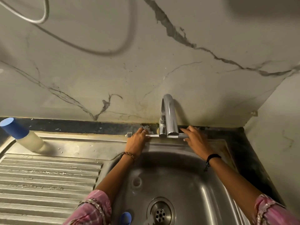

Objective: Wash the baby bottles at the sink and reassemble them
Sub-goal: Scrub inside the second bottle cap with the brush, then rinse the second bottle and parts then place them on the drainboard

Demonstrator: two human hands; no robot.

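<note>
Head view | left hand (pixel 138 138) grips bottle brush (pixel 152 135) | right hand (pixel 195 138) holds handle end

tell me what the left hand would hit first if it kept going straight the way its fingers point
The left hand points away from the person, over the bottle brush it rests on. Going on, it would probably meet the dark ledge behind the sink, then the marble wall; depth is unclear.

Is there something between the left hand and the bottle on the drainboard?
Nothing visible. The bottle stands to the left of the left hand, with only bare drainboard between them. That hand rests on a brush.
</note>
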